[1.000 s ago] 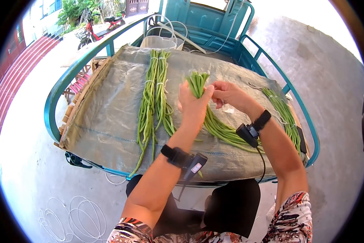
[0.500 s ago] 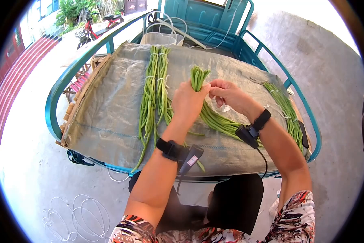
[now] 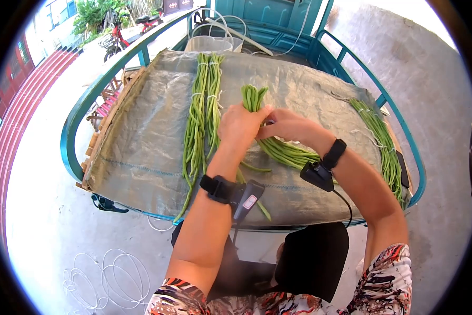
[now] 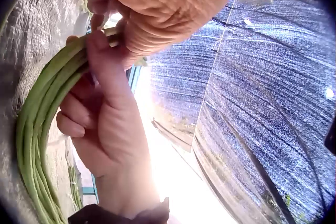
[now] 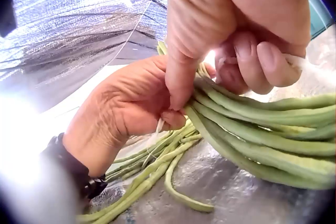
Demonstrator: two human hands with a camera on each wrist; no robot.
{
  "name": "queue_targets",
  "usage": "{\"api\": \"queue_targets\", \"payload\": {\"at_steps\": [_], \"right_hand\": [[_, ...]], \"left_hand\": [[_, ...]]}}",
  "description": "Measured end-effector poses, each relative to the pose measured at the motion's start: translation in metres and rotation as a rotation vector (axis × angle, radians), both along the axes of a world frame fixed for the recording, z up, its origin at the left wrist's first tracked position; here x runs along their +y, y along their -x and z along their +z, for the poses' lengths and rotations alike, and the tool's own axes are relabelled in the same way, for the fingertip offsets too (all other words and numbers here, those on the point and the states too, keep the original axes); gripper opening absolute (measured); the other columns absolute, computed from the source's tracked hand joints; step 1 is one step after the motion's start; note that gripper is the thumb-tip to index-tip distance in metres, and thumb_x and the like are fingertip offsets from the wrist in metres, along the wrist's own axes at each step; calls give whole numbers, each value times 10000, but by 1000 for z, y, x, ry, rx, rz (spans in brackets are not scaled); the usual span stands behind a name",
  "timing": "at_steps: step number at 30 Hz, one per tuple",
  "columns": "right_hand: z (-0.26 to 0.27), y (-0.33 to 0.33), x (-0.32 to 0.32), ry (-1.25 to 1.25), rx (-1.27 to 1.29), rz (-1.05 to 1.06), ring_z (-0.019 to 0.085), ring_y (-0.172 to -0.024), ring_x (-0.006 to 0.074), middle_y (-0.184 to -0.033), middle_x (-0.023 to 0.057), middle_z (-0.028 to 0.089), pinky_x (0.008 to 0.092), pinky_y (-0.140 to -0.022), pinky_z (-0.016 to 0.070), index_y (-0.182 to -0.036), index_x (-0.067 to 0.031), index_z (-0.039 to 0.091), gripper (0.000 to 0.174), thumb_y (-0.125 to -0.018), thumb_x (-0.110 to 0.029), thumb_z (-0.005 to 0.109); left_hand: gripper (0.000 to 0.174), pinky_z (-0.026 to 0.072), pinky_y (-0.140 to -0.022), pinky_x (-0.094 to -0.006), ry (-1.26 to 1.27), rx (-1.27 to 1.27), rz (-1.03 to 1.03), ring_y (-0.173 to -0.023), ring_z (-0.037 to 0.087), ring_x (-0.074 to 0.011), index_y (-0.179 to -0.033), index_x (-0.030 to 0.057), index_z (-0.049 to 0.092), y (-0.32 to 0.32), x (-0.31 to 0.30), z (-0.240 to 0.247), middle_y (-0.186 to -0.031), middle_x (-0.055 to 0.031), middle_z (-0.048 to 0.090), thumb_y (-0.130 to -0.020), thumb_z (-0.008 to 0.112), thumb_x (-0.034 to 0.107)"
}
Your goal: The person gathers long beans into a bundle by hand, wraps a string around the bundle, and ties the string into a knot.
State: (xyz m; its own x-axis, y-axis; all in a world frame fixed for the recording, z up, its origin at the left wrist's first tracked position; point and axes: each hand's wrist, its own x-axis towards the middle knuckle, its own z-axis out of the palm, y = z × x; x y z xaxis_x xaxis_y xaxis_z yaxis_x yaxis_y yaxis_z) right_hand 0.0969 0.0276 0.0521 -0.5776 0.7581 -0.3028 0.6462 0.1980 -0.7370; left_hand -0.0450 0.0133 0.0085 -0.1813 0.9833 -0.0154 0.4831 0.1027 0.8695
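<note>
We hold the beans in the left hand, their long axis bending from 12 o'clock above the grip to 4 o'clock below, the right hand, just beside at 3 o'clock, gripping the string.

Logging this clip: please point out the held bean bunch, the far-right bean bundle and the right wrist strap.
Held bean bunch (image 3: pixel 288 153), head view: on its bending lower stretch.
Far-right bean bundle (image 3: pixel 387 152), head view: around its mid-length.
Right wrist strap (image 3: pixel 334 153), head view: on the black band.
</note>
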Motion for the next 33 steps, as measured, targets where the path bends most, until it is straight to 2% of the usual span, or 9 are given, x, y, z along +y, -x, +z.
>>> {"api": "queue_targets", "payload": {"at_steps": [3,6,9,18,21,24,27,30,33], "right_hand": [[-22,-1,6,50,148,-30,490,-697,61,-847,-3,584,225,-560,364,-1017,-4,605,320,-783,-210,674],[-47,-3,18,-27,282,-20,573,-824,124,-907,71,638,259,-723,439,-1031,50,617,419,-761,-257,707],[-49,-2,16,17,335,-10,576,-831,126,-911,72,638,263,-724,445,-1031,54,616,380,-773,-215,691],[-52,4,17,38,321,-44,580,-870,139,-941,95,645,266,-753,446,-1016,39,627,352,-751,-177,709],[-40,8,9,-42,192,-22,576,-880,139,-966,90,639,251,-761,441,-1029,52,616,369,-772,-201,693],[-36,8,10,-92,99,14,569,-833,127,-922,86,630,245,-711,436,-1024,19,629,393,-767,-268,702],[-49,4,22,-95,85,-67,531,-716,80,-820,38,588,224,-602,402,-1074,-10,599,434,-769,-302,702],[-40,-9,28,141,159,-68,455,-601,37,-743,-13,517,197,-500,333,-1126,-34,547,458,-781,-293,699],[-48,-13,38,308,259,-185,418,-526,28,-731,-30,518,177,-447,329,-1135,-39,522,350,-835,-183,632]], "left_hand": [[504,487,-792,-447,21,63,-30,-938,626,-344,-1025,112,675,2,1,0,-972,-164,667,-750,603,528],[499,483,-804,-449,16,76,-4,-962,618,-345,-1025,112,676,0,1,0,-993,-166,662,-757,598,526],[543,506,-663,-363,-44,115,39,-755,660,-292,-937,27,683,-1,3,-4,-808,-172,672,-743,639,532],[736,473,-842,-395,31,387,-15,-976,619,-322,-1091,-8,614,9,-9,7,-1012,-197,648,-740,575,638],[565,476,-859,-404,135,320,-1,-1005,611,-319,-1098,52,626,13,-8,11,-1064,-162,645,-768,617,510],[652,472,-867,-411,128,279,16,-1004,610,-331,-1196,-5,512,13,-5,9,-1059,-206,634,-753,662,448],[746,465,-878,-416,85,162,128,-1005,607,-348,-1272,-18,373,16,3,-3,-1049,-244,621,-741,685,403],[725,464,-879,-413,104,145,152,-1005,602,-363,-1297,-19,286,17,5,-6,-1038,-267,613,-786,638,355],[550,466,-866,-416,120,134,139,-1005,603,-357,-1248,1,382,18,12,-13,-1069,-232,616,-828,578,298]]}}
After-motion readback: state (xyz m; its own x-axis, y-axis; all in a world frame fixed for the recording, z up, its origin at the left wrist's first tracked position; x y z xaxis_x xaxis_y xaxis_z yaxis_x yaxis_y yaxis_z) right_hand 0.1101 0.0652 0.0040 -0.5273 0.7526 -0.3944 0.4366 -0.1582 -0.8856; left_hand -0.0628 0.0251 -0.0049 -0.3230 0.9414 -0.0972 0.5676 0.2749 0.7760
